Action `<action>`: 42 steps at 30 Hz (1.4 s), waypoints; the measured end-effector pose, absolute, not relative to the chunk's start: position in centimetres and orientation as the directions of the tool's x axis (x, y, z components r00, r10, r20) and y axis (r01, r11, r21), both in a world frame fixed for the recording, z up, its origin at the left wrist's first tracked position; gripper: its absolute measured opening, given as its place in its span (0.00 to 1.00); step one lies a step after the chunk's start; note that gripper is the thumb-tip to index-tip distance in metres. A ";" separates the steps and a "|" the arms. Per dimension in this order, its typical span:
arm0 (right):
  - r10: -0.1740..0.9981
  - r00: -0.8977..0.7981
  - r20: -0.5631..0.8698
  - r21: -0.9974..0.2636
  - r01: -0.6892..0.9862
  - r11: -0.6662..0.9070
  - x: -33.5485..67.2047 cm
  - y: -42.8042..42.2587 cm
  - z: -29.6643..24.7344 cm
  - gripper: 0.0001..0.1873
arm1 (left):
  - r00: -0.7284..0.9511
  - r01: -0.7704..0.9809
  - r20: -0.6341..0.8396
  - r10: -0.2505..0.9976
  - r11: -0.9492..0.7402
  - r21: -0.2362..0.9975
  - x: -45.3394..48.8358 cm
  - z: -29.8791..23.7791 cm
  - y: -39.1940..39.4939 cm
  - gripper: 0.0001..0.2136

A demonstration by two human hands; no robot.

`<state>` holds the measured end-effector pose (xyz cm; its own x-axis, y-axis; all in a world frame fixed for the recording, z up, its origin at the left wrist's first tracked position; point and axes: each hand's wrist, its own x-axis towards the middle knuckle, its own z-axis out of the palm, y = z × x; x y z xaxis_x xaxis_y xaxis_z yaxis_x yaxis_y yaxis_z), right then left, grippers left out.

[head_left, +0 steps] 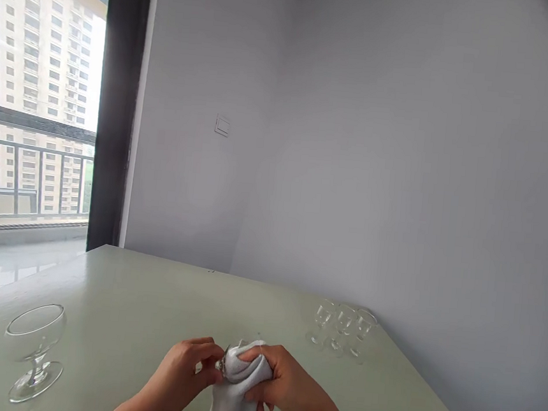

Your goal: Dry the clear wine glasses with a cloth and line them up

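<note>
A white cloth (pixel 234 407) is bunched in my right hand (pixel 282 382), its fingers wrapped around it and its lower end hanging down. Between my hands, the cloth covers most of a small clear glass (pixel 222 362). Only a bit of its edge shows at the cloth's left side, so its full shape is hidden. My left hand (pixel 187 367) pinches that edge between thumb and fingers. Both hands are close together above the front middle of the table.
A large stemmed glass (pixel 37 370) stands upright on the pale green table (pixel 151 297) at the left. Three small stemmed glasses (pixel 343 323) stand close together near the right edge. Behind the table is a grey wall (pixel 356 142), with a window at the far left.
</note>
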<state>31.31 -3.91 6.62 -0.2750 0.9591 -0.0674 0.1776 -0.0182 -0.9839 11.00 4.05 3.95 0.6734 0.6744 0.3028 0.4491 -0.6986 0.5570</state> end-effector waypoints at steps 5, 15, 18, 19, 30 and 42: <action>0.981 -0.188 -0.037 -0.997 0.073 -0.023 31.2 -3.5 6.4 0.16 | 0.654 0.454 0.438 0.616 -0.783 0.424 11.4 3.8 3.8 0.06; 0.969 -0.244 -0.045 -0.997 0.078 -0.026 30.6 -3.4 5.8 0.23 | 0.664 0.443 0.440 0.605 -0.792 0.420 10.8 3.6 4.6 0.07; 0.940 -0.326 -0.101 -0.977 0.211 -0.032 31.4 -4.0 6.6 0.20 | 0.756 0.389 0.094 0.648 -0.560 0.732 10.9 4.1 4.3 0.04; 0.939 -0.325 -0.109 -0.976 0.215 -0.039 31.4 -4.0 6.7 0.19 | 0.768 0.387 0.032 0.640 -0.502 0.773 10.9 4.2 4.3 0.04; 0.984 -0.174 -0.032 -0.990 -0.130 -0.055 29.3 -2.9 4.8 0.21 | 0.685 0.505 0.537 0.493 -0.852 0.137 10.1 4.1 5.0 0.07; 0.944 -0.329 -0.018 -0.806 0.563 0.181 32.2 -5.7 8.8 0.32 | 0.838 0.131 -0.012 0.546 -0.179 0.975 10.6 4.7 4.0 0.12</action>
